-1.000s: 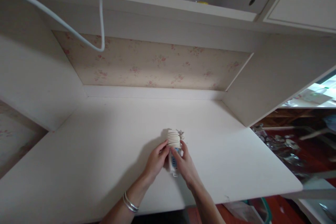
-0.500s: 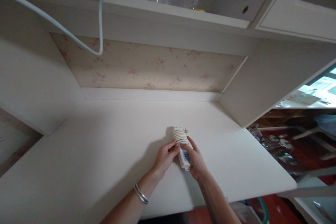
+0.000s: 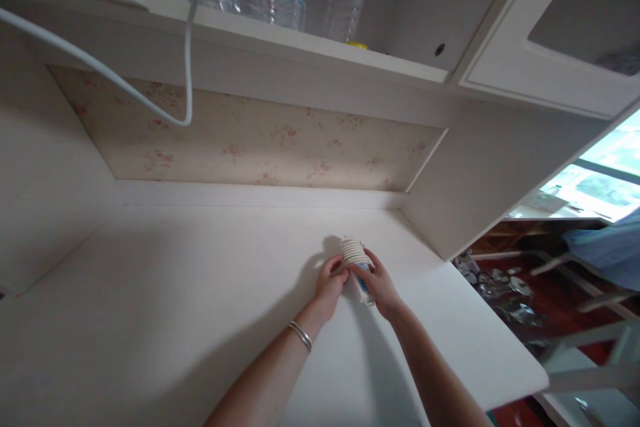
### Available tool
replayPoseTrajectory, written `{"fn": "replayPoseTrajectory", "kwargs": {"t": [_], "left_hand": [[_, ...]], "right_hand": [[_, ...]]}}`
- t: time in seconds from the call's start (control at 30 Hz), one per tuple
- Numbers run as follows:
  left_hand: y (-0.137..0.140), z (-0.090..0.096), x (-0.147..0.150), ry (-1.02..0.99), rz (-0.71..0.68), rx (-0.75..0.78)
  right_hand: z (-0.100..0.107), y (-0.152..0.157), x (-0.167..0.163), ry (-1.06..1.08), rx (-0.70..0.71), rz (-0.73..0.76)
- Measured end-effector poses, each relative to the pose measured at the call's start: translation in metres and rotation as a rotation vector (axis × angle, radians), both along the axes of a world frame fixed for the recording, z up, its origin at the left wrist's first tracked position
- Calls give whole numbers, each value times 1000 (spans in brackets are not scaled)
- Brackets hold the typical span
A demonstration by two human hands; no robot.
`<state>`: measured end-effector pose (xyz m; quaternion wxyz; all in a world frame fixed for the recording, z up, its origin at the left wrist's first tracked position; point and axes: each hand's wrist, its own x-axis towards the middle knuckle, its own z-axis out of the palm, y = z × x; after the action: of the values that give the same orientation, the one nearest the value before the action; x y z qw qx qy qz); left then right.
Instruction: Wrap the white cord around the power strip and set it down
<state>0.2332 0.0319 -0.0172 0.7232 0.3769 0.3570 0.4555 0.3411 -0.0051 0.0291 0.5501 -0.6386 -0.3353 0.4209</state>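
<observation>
Both hands are at a white power strip (image 3: 363, 288) with a blue socket face, held above the white desk. Its pale cord (image 3: 353, 251) is wound in several turns around the far end. My right hand (image 3: 383, 285) grips the strip from the right side, the thumb lying across its face just below the coils. On the left, my left hand (image 3: 328, 287) is closed, thumb and fingers pinched on the cord at the edge of the windings. The fingers partly cover the strip's middle and the cord's end.
The white desk (image 3: 210, 307) has raised side panels and a floral back panel (image 3: 280, 147). Overhead, a shelf (image 3: 310, 47) holds clear plastic bottles (image 3: 345, 3). A white cable (image 3: 188, 73) hangs at upper left. Glassy items (image 3: 515, 300) lie on the red floor at right.
Both hands and the power strip have shifted slightly right and away from me in the view. The camera has turned a little, moving the shelf and desk edges. The hold looks the same.
</observation>
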Motion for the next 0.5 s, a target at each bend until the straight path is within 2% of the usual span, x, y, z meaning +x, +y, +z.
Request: {"fn": "replayPoseTrajectory", "kwargs": {"t": [0.13, 0.27, 0.4, 0.5], "left_hand": [[16, -3, 25, -23, -26, 16], [27, -4, 39, 48, -45, 68], [31, -1, 40, 212, -22, 192], [26, 3, 26, 350, -14, 297]], "right_hand": [[-5, 19, 28, -159, 4, 26], [-13, 31, 46, -310, -17, 28], [-17, 37, 49, -528, -103, -34], [-16, 38, 43, -744, -157, -17]]}}
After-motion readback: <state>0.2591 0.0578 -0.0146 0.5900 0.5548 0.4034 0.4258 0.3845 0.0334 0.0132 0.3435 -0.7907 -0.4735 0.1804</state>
